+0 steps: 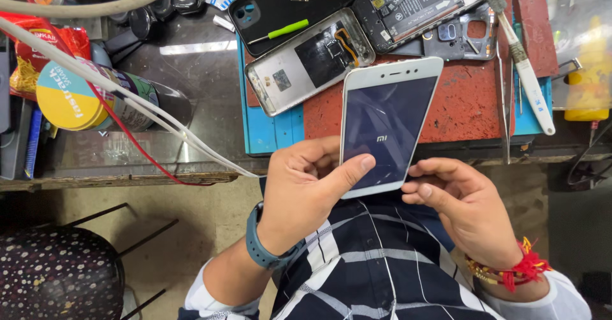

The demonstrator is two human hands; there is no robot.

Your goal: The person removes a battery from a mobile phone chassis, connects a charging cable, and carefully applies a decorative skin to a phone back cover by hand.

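A white smartphone (389, 119) with a dark screen is held upright in front of me, over the bench edge. My left hand (299, 189) grips its lower left side, thumb lying across the bottom of the screen. My right hand (462, 202) holds the lower right corner with curled fingers. A blue watch band sits on my left wrist, red thread bracelets on my right.
On the blue and red work mat (472, 103) lie a silver phone back cover (309, 58), a black back cover (280, 7), an opened phone body (414, 4) and a white-handled brush (526, 71). A round tin (70, 97) and white cables (159, 122) sit left. A dotted stool (57, 275) stands below.
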